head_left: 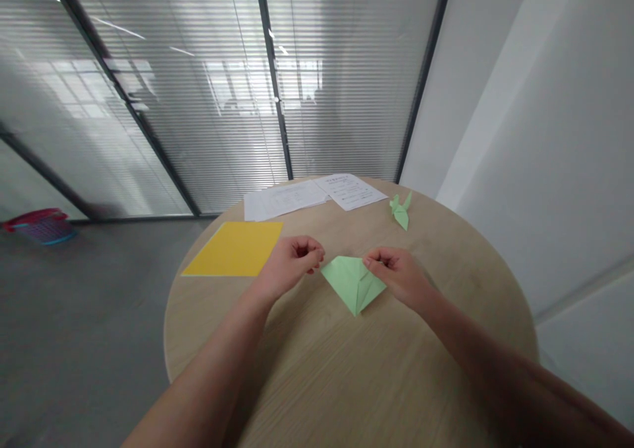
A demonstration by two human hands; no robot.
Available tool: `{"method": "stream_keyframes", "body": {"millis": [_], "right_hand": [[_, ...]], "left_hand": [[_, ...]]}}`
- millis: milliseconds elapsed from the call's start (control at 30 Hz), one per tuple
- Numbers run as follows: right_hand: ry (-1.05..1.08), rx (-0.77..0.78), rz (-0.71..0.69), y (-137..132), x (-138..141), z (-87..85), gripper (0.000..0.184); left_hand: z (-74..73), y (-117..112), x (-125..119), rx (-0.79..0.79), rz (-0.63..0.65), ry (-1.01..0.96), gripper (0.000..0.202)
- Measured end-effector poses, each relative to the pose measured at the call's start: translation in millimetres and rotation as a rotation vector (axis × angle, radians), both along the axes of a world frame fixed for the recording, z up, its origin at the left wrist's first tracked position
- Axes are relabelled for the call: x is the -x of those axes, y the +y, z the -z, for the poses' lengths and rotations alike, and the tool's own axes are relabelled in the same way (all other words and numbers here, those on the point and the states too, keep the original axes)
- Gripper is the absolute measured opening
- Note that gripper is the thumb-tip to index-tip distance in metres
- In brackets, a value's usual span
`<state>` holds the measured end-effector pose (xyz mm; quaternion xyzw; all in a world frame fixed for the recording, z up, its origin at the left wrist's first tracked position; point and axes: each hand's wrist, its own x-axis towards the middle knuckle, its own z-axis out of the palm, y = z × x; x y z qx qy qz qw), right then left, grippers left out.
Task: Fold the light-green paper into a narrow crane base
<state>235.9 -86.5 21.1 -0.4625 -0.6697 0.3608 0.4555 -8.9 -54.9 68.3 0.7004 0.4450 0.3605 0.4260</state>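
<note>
Folded paper: a pale green, kite-shaped piece of thin folded paper (347, 281) sits between the two hands, at the middle of the round, light wood-grain table (317, 385), its point towards the person; I can't tell whether that point touches the wood.
Right hand: the bare right hand (400, 276) pinches the kite's upper right edge between thumb and curled fingers.
Left hand: the bare left hand (293, 261) is loosely curled, fingertips just beside the kite's left corner; from here I can't tell whether they have hold of it.
Creases: a fold line runs down to the point, with layered edges right of it. Thin paper like this could tear or wrinkle there, I'd say, if the right hand tugged with the left corner unheld; uneven pressure could set a fold crooked.
Yellow paper: a flat, bright yellow four-sided sheet (238, 250) lies by the left forearm, which could nudge it askew by swinging outward.
Green bird: a small, pale green folded-paper bird (400, 213) stands beyond the right hand; a careless knuckle might topple it.
</note>
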Motion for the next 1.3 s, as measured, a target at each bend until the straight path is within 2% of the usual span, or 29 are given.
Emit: {"method": "stream_keyframes", "body": {"millis": [100, 267, 467, 667, 833, 933, 1133, 1300], "right_hand": [[0.004, 0.004, -0.021, -1.1, 1.5, -1.0, 0.030], [-0.005, 0.013, -0.075, -6.7, 8.6, -3.9, 0.030], [-0.004, 0.083, -0.137, -5.3, 8.0, -4.0, 0.035], [0.046, 0.155, -0.128, -1.2, 3.5, -6.7, 0.042], [0.030, 0.121, -0.117, -2.5, 2.3, -9.1, 0.039], [0.035, 0.097, -0.082, -3.8, 1.9, -8.3, 0.039], [0.084, 0.119, -0.012, -0.3, 0.3, -5.0, 0.038], [0.106, 0.133, 0.016, 2.5, -0.9, -4.8, 0.038]], "left_hand": [[4.7, -3.3, -7.9, -0.043, -0.020, -0.005, 0.027], [10.7, -12.5, -19.2, -0.007, 0.113, 0.138, 0.038], [6.9, -15.2, -15.7, -0.019, 0.164, 0.154, 0.041], [11.2, -6.5, -10.3, -0.034, 0.085, 0.127, 0.040], [17.0, -1.0, -8.1, -0.014, 0.105, 0.092, 0.042], [15.9, -2.2, -9.5, -0.006, 0.103, 0.066, 0.042], [9.3, -3.2, -9.7, 0.121, 0.041, -0.082, 0.038], [7.4, -1.9, -8.2, 0.118, -0.015, -0.127, 0.035]]}}
